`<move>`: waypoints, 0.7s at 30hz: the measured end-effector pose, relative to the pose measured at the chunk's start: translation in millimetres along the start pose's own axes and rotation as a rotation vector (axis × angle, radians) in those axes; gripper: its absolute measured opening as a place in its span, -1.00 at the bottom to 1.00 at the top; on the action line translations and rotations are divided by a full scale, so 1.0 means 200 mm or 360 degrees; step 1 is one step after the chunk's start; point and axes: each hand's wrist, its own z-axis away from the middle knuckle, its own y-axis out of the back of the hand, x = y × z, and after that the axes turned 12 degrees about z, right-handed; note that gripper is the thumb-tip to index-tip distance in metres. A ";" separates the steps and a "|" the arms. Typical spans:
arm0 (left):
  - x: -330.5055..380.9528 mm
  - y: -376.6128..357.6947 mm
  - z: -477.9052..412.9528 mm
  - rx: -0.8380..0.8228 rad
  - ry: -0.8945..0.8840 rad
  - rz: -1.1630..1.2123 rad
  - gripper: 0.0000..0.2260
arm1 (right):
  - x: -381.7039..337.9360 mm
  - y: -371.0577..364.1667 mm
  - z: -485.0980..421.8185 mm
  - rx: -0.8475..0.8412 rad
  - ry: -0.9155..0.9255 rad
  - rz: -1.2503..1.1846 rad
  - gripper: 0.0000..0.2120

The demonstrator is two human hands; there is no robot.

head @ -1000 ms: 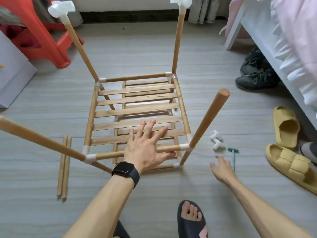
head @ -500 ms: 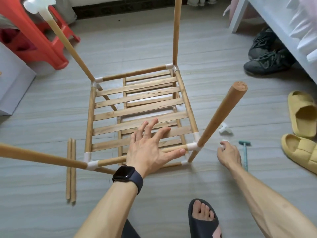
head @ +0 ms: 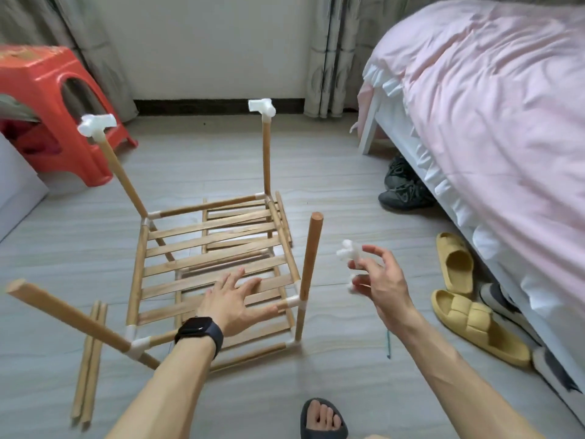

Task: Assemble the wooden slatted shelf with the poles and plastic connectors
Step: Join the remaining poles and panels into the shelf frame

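My left hand lies flat with fingers spread on the slatted shelf, pressing it steady on the floor; it grips nothing. My right hand is raised beside the frame and pinches a white connector in its fingertips. A second white piece sits lower in the same hand, though I cannot tell just how that one is held. The shelf is well along, I judge. The slats sit in a frame of rails joined by white corner pieces, a lower tier of slats and rails shows underneath, and four poles rise from the corners. The far left pole carries a left cap and the far right pole a right cap. The near right pole and the near left pole end in bare wood. What is left, as I read it, is to cap those two poles with the pieces in my right hand, the near right one being just beside it. After that come the loose sticks lying on the floor left of the frame, likely as top rails.
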 end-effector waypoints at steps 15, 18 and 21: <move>0.50 0.66 0.45 0.0158 -0.0698 0.1899 -0.64 | -0.82 -0.17 0.28 -0.0402 0.0893 0.0447 -0.79; 0.47 0.63 0.45 0.0210 -0.0637 0.2188 -0.66 | -0.85 -0.20 0.26 -0.0507 0.0834 0.0492 -0.79; 0.44 0.60 0.45 0.0238 -0.0612 0.2333 -0.61 | -0.83 -0.22 0.27 -0.0473 0.0796 0.0400 -0.78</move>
